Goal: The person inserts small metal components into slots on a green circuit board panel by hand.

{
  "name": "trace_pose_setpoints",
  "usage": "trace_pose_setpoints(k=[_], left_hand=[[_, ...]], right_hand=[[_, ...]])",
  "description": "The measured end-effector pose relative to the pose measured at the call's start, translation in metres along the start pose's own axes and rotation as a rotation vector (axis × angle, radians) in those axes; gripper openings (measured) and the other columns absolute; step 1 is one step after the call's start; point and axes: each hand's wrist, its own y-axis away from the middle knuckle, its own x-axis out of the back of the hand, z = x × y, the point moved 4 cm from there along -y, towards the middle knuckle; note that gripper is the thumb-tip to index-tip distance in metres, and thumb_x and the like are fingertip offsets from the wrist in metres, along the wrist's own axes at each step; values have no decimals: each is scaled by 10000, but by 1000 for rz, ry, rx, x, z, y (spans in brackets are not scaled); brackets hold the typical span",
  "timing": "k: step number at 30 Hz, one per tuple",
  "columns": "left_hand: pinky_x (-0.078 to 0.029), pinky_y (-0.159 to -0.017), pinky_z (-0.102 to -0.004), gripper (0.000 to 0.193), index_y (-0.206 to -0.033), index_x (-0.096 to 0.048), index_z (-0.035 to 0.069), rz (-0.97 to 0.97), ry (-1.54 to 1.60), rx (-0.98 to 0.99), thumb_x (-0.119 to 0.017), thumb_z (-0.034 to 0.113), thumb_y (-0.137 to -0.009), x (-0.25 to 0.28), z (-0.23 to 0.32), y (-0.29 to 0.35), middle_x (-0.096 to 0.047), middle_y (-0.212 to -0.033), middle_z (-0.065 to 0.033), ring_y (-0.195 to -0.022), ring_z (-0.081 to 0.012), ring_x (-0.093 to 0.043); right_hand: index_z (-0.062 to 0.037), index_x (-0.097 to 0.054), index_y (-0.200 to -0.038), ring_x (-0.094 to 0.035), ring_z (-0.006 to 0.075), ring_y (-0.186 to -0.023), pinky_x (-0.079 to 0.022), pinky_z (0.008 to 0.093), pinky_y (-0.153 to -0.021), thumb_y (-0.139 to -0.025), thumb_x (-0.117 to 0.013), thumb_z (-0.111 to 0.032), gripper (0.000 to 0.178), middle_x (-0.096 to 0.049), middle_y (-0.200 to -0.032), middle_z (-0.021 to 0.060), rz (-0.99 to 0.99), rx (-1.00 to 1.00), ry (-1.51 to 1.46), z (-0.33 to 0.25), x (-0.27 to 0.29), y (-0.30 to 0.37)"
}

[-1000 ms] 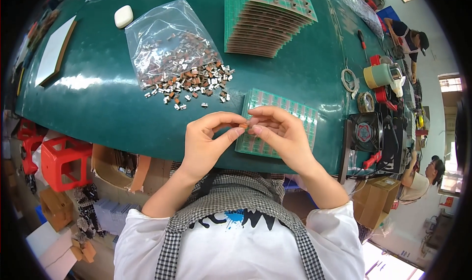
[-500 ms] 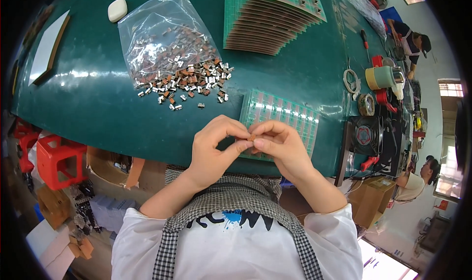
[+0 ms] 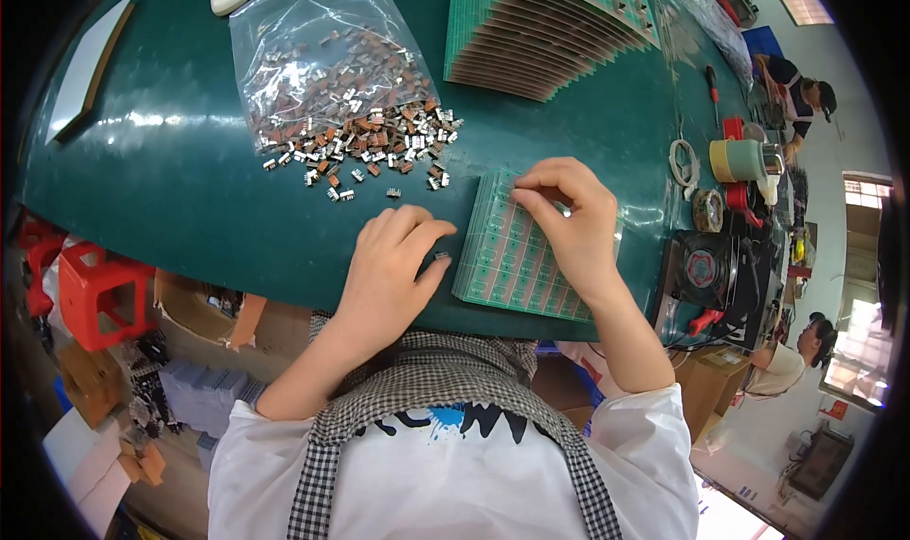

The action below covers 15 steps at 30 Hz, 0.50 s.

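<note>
A stack of green circuit boards [image 3: 531, 256] with rows of small pads lies in front of me on the green table. Over its far left corner, my right hand [image 3: 573, 219] pinches thumb and forefinger together; what is between the tips is hidden. To the left of the boards is my left hand [image 3: 391, 273], thumb and fingers apart. A small switch-like part [image 3: 441, 256] shows in the gap by its thumb; whether it touches the hand I cannot tell. Beyond, many small brown-and-silver parts [image 3: 379, 146] spill from a clear plastic bag [image 3: 322, 42].
A taller fanned stack of boards [image 3: 550, 42] stands at the back. Tape rolls [image 3: 707, 210], a green cylinder [image 3: 735, 161], a red-handled screwdriver [image 3: 713, 90] and a black fan [image 3: 701, 267] line the right side. Two people [image 3: 806, 94] are further right. A red stool [image 3: 100, 293] stands left below the table.
Both hands were together, pinching a small brown part. They have separated: the right went up and right to the boards' far corner, the left drew back and opened. The view shifted slightly.
</note>
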Motion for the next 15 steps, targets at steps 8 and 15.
trace_pose_setpoints(k=[8,15], left_hand=[[-369,-839,-365,197,-908,-624,75,-67,-113,-56,-692,57,-723,-10,-6,10,-534,-900,-44,-897,-233,-515],[-379,-797,-359,132,-864,-625,72,6,-67,-44,-683,60,-746,-10,-13,6,-569,-840,-32,-833,-221,-537]], right_hand=[[11,-689,-852,-628,185,-770,-504,274,-685,-746,-685,34,108,-664,-835,95,-56,181,281,-9,-4,-4],[-21,-680,-829,-610,250,-778,-486,338,-680,-731,-693,-6,100,-657,-823,84,-41,180,286,-10,-6,-5]])
